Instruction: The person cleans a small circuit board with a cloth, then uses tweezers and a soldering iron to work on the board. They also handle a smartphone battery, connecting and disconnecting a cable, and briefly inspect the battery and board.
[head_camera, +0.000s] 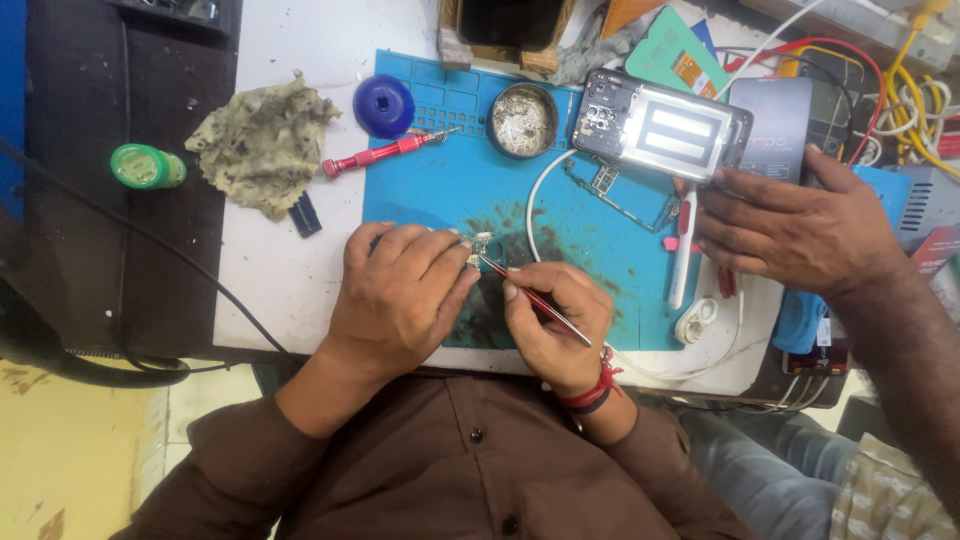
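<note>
My left hand (400, 292) rests on the blue work mat (440, 170) and pinches a small circuit board (480, 243) between its fingertips. My right hand (555, 320) grips a thin red-handled tool (535, 300) like a pen, its tip touching the small board. Both hands sit close together at the mat's near edge. An opened phone (665, 128) with its back off lies at the mat's far right. Below it lies a bare circuit board (612, 185).
Another person's hand (795, 225) rests at the right beside the phone. A red screwdriver (385, 152), a blue cap (384, 105), a round metal tin (523, 120) and a dirty rag (263, 140) lie behind. A green bottle (147, 166) stands left; cables (905, 85) crowd the right.
</note>
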